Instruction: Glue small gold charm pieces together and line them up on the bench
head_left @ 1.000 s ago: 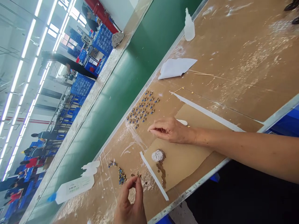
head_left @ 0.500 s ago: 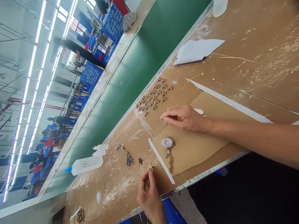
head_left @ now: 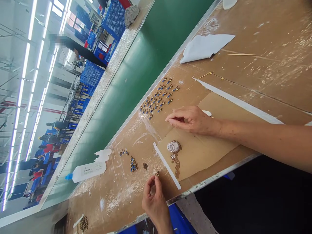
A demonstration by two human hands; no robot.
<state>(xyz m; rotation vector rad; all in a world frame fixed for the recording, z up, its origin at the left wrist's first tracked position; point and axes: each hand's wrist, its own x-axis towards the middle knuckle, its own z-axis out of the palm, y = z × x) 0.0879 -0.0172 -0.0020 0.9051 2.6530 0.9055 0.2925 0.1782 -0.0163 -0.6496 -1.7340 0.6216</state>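
Note:
My left hand (head_left: 154, 199) is at the bench's near edge, thumb and forefinger pinched on a small gold piece (head_left: 157, 174). Just beyond it lie a small pile of blue-and-gold pieces (head_left: 133, 164) and a dark loose piece (head_left: 145, 166). My right hand (head_left: 191, 120) rests on a cardboard sheet (head_left: 202, 152), fingers pinched together on something small and reddish that I cannot make out. Past its fingertips several blue-and-gold pieces (head_left: 158, 97) are laid out in rows. A grey-white blob of glue (head_left: 173, 146) sits on the cardboard between my hands.
A white squeeze bottle (head_left: 86, 169) lies at the left by the green conveyor belt (head_left: 136, 74). White paper (head_left: 207, 45) and a thin stick (head_left: 241, 54) lie farther off. A white strip (head_left: 167, 165) edges the cardboard. People work among blue crates in the background.
My left hand has drawn back from the small pile toward the bench edge, still pinched on a piece. The view has swung slightly. My right hand has hardly moved.

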